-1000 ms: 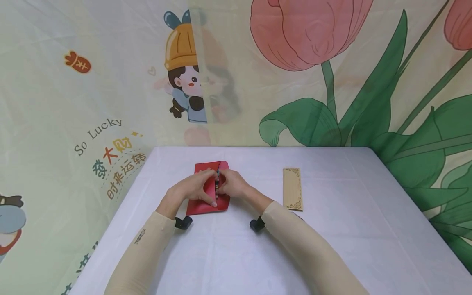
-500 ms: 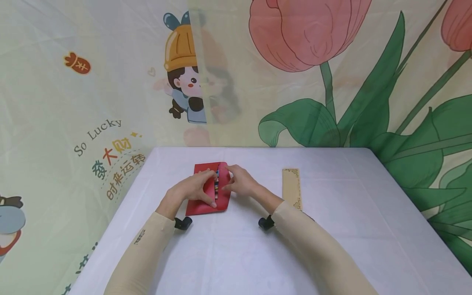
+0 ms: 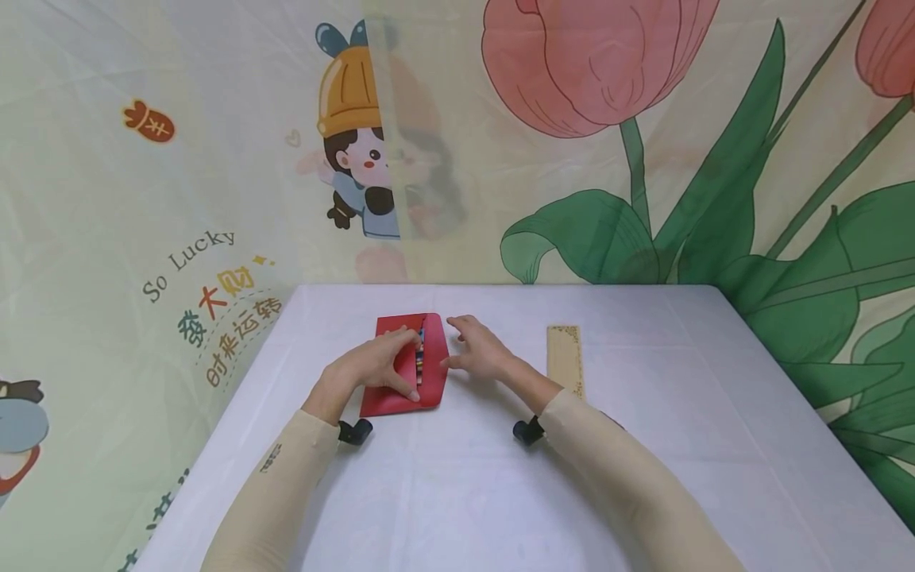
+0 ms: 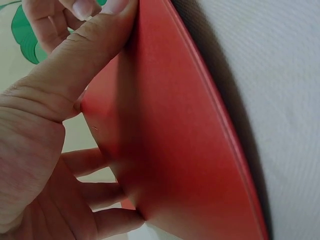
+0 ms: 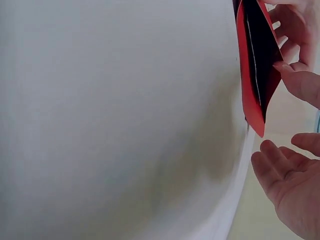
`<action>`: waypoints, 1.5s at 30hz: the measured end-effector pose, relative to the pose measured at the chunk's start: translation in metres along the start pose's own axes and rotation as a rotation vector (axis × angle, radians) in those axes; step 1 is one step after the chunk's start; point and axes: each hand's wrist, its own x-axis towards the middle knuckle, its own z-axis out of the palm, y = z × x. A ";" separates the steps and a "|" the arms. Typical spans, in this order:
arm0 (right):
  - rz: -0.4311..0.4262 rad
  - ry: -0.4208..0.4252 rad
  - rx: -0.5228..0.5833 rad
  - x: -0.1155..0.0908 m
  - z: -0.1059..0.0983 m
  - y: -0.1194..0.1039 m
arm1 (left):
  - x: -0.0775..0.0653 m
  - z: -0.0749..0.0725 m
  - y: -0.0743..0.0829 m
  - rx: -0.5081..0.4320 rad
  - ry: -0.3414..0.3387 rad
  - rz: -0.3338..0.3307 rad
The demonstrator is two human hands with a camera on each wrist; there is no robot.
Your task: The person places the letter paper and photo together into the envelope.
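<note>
A red envelope (image 3: 432, 381) lies on the white table, its pocket bowed up and its flap side toward the right. In the gap at its mouth shows a narrow strip with colourful print (image 3: 419, 357); the rest of it is hidden. My left hand (image 3: 375, 361) grips the envelope's pocket between thumb and fingers, which the left wrist view shows at the bent red paper (image 4: 170, 115). My right hand (image 3: 482, 349) is spread just right of the flap, holding nothing. Its thumb (image 5: 302, 87) is close to the envelope's edge; whether it touches, I cannot tell.
A pale wooden-looking strip (image 3: 565, 357) with ornamented corners lies to the right, partly behind my right forearm. Black wrist cameras (image 3: 355, 433) hang at both cuffs. A printed curtain (image 3: 457, 143) stands behind the table's far edge.
My right hand has drawn back to the right, out of the envelope's mouth and off the flap, and its fingers have spread. The left hand keeps its grip in the same place.
</note>
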 end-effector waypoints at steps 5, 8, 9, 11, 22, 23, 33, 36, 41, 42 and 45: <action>0.007 0.013 -0.027 -0.004 -0.001 0.004 | 0.001 0.001 -0.001 -0.003 0.003 0.002; 0.014 0.027 -0.044 -0.006 -0.003 0.006 | 0.001 0.001 -0.001 -0.002 0.003 0.004; 0.012 0.033 -0.049 -0.006 -0.004 0.007 | 0.001 0.002 -0.001 -0.002 0.003 0.004; 0.007 0.042 -0.060 -0.007 -0.006 0.009 | 0.001 0.002 -0.001 -0.005 0.003 0.002; 0.008 0.074 -0.098 -0.012 -0.021 0.020 | 0.001 0.000 -0.002 0.008 0.002 -0.003; 0.011 0.075 -0.100 -0.013 -0.023 0.020 | 0.001 0.000 -0.002 0.009 0.002 -0.002; 0.026 0.110 -0.126 -0.018 -0.040 0.029 | 0.002 0.000 -0.003 0.019 0.005 0.019; 0.036 0.109 -0.130 -0.019 -0.042 0.032 | 0.002 0.001 -0.004 0.024 0.006 0.024; 0.052 0.118 -0.129 -0.021 -0.047 0.037 | 0.003 0.001 -0.005 0.022 0.003 0.031; 0.052 0.123 -0.128 -0.022 -0.048 0.038 | 0.003 0.001 -0.005 0.021 0.004 0.030; 0.065 0.135 -0.137 -0.023 -0.052 0.044 | 0.003 0.001 -0.004 0.020 0.005 0.027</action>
